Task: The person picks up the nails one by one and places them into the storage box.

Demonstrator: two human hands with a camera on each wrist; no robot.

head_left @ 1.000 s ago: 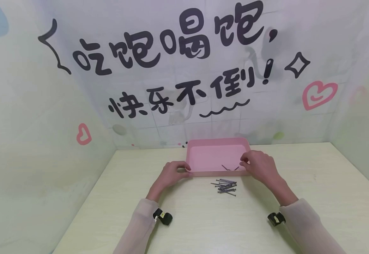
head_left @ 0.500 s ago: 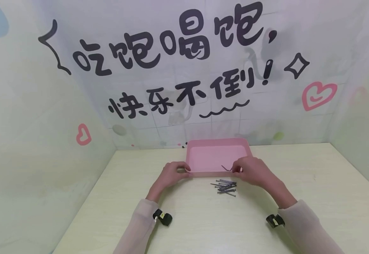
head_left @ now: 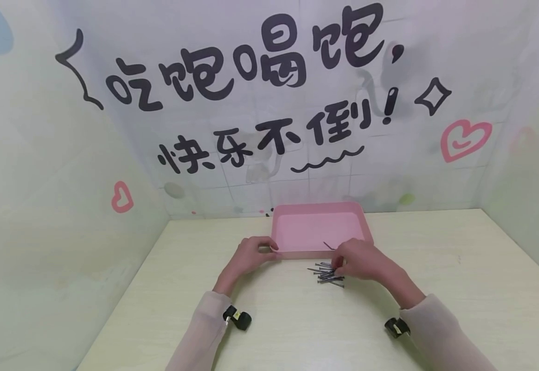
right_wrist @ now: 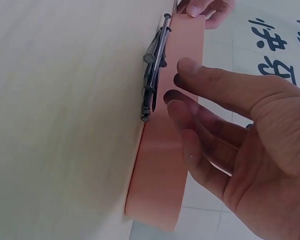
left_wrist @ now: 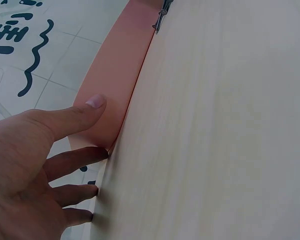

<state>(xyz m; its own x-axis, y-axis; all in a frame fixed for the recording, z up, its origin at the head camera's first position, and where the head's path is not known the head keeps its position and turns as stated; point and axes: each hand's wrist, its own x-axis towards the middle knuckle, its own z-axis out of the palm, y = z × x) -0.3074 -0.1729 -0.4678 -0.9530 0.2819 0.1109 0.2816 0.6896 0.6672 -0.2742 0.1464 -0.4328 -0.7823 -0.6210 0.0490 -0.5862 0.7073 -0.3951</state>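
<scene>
My left hand (head_left: 254, 252) holds the left front corner of a shallow pink tray (head_left: 320, 254), thumb against its front wall, fingers at the corner. A heap of several dark metal nails (head_left: 326, 273) lies on the table right before the tray. Over the right part of this heap is my right hand (head_left: 359, 259), its bent thumb and fingers apart with nothing between them in the right wrist view; the fingertips are close to the nails (right_wrist: 152, 75). One nail (head_left: 328, 246) shows inside the tray near its front wall, partly hidden by the right hand.
The pale wooden table (head_left: 288, 324) stretches in front of the tray. Behind the tray stands a printed wall sheet (head_left: 232, 196) with dark lettering, and similar pale sheets close off both sides. Each wrist carries a small black camera (head_left: 238, 317).
My right hand has moved left and nearer, from the tray's right front corner to over the nail heap. It now covers part of the tray's front wall. My left hand stays put.
</scene>
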